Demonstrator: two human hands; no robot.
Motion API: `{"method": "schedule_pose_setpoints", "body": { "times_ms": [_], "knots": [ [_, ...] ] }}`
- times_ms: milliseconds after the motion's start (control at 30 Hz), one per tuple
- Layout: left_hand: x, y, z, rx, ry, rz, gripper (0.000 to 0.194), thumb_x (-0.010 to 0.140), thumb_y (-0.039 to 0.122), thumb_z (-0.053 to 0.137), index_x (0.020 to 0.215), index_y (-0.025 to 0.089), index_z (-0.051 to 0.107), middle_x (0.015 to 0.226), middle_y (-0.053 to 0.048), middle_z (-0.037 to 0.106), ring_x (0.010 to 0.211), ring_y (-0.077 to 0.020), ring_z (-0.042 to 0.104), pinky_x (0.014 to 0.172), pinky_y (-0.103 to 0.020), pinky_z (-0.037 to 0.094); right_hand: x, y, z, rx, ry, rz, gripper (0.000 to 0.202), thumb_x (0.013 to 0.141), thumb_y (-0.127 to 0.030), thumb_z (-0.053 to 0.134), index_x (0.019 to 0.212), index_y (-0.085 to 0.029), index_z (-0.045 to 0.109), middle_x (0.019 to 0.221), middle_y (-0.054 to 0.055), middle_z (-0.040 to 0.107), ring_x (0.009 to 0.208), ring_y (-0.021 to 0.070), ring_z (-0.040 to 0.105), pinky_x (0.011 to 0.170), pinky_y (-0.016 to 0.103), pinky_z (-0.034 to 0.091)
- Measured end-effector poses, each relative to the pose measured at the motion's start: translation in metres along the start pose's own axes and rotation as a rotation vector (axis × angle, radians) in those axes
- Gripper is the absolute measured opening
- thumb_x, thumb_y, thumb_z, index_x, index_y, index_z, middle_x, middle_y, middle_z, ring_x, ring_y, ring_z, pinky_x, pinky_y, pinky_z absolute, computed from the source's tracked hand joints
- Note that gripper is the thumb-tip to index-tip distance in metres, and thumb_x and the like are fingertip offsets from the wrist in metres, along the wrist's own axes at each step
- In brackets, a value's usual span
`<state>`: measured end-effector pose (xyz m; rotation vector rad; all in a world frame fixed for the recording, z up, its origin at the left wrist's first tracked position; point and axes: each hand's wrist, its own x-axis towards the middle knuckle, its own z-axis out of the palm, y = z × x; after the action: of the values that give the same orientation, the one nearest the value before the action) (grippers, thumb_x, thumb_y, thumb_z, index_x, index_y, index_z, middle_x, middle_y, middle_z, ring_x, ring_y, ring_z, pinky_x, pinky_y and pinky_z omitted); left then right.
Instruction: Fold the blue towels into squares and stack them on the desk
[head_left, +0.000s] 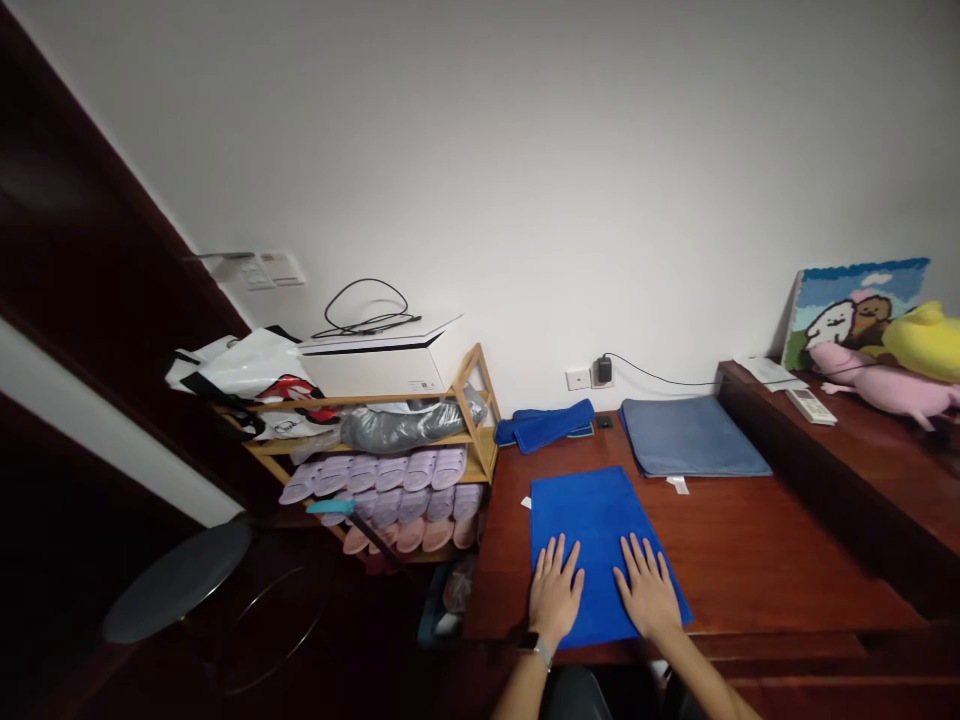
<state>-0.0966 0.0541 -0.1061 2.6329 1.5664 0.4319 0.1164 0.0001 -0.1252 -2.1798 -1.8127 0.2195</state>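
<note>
Two spread hands [556,594] [650,594] rest on blue cloth [592,530] (matte, flat, rectangular).

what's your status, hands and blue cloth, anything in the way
Left hand and right hand: open, palms down on blue cloth. Cloth lying flat on table. Grey-blue cloth apart, beyond to the right, not in the way.

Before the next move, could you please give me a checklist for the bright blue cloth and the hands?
1. Left hand flat on the bright blue cloth: ok.
2. Right hand flat on it: ok.
3. White tag tucked away: not ok, sticks out at the cloth's left edge.
4. Gray-blue cloth apart, farther back: ok.
5. Tabletop bare beneath the bright blue cloth: cannot tell, hidden.
</note>
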Motion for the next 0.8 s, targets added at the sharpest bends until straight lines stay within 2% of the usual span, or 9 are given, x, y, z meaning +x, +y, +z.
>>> {"method": "schedule_pose_setpoints", "body": {
  "times_ms": [100,200,267,333,433,567,667,733,800],
  "knots": [
    [-0.012,0.013,0.001,-0.011,0.008,-0.133,0.054,0.105,0.039,0.043,0.158,0.034,0.041,0.168,-0.005,0.037,0.155,-0.0302,0.033,0.125,-0.054,0.033,0.018,0.011,-0.016,0.041,-0.066,-0.120,0.068,0.101,-0.056,0.032,0.162,-0.027,0.035,0.170,0.004,0.030,0.159,0.0280,0.019,0.130,0.054,0.014],
    [-0.036,0.038,0.008,-0.017,0.016,-0.276,0.056,0.102,0.042,0.047,0.156,0.030,0.047,0.165,-0.009,0.041,0.153,-0.0356,0.036,0.122,-0.058,0.036,0.045,0.026,-0.041,0.102,-0.197,-0.332,0.066,0.100,-0.055,0.036,0.162,-0.031,0.035,0.170,0.003,0.030,0.159,0.0255,0.020,0.130,0.052,0.014],
    [-0.050,0.052,0.009,-0.028,0.002,-0.306,0.054,0.099,0.044,0.050,0.151,0.029,0.055,0.162,-0.011,0.047,0.148,-0.0386,0.043,0.117,-0.059,0.041,0.059,0.031,-0.055,0.117,-0.291,-0.437,0.066,0.097,-0.050,0.043,0.161,-0.033,0.037,0.170,0.002,0.030,0.160,0.0258,0.019,0.130,0.053,0.012],
    [-0.054,0.059,0.002,-0.047,-0.005,-0.275,0.049,0.098,0.043,0.051,0.143,0.029,0.064,0.156,-0.012,0.054,0.142,-0.0372,0.052,0.114,-0.056,0.044,0.062,0.028,-0.059,0.109,-0.282,-0.433,0.069,0.093,-0.042,0.048,0.160,-0.032,0.038,0.171,0.002,0.028,0.160,0.0268,0.016,0.130,0.054,0.010],
    [-0.032,0.044,-0.021,-0.046,0.036,-0.172,0.045,0.100,0.035,0.045,0.136,0.024,0.069,0.151,-0.010,0.060,0.142,-0.0313,0.052,0.120,-0.051,0.040,0.041,0.010,-0.041,0.072,-0.093,-0.192,0.068,0.095,-0.035,0.039,0.162,-0.023,0.036,0.172,0.005,0.024,0.160,0.0267,0.016,0.130,0.052,0.011],
    [0.010,-0.007,-0.047,-0.002,0.021,-0.068,0.050,0.101,0.032,0.046,0.148,0.023,0.058,0.160,-0.009,0.051,0.151,-0.0290,0.041,0.125,-0.051,0.032,0.007,-0.003,-0.005,-0.022,-0.016,0.115,0.073,0.101,-0.048,0.025,0.162,-0.009,0.033,0.170,0.013,0.026,0.159,0.0310,0.018,0.130,0.052,0.015],
    [0.014,-0.034,-0.043,0.010,-0.070,-0.075,0.055,0.101,0.037,0.048,0.156,0.030,0.047,0.166,-0.006,0.041,0.154,-0.0293,0.035,0.126,-0.053,0.031,0.010,0.007,0.002,-0.057,-0.032,0.115,0.077,0.101,-0.053,0.024,0.163,-0.007,0.031,0.170,0.014,0.026,0.159,0.0307,0.017,0.130,0.051,0.013],
    [0.001,-0.033,-0.030,0.030,-0.083,-0.147,0.057,0.102,0.038,0.048,0.158,0.031,0.044,0.167,-0.006,0.037,0.155,-0.0301,0.033,0.126,-0.054,0.029,0.027,0.020,-0.007,-0.042,-0.049,0.044,0.076,0.101,-0.053,0.023,0.164,-0.011,0.030,0.171,0.012,0.025,0.160,0.0282,0.017,0.130,0.050,0.013],
    [-0.018,-0.018,-0.013,0.056,-0.051,-0.252,0.057,0.102,0.037,0.046,0.158,0.029,0.043,0.167,-0.008,0.037,0.156,-0.0322,0.031,0.126,-0.056,0.029,0.050,0.033,-0.021,-0.020,-0.106,-0.053,0.075,0.101,-0.053,0.024,0.164,-0.014,0.029,0.172,0.009,0.024,0.160,0.0256,0.016,0.130,0.048,0.013]
  ]
}}
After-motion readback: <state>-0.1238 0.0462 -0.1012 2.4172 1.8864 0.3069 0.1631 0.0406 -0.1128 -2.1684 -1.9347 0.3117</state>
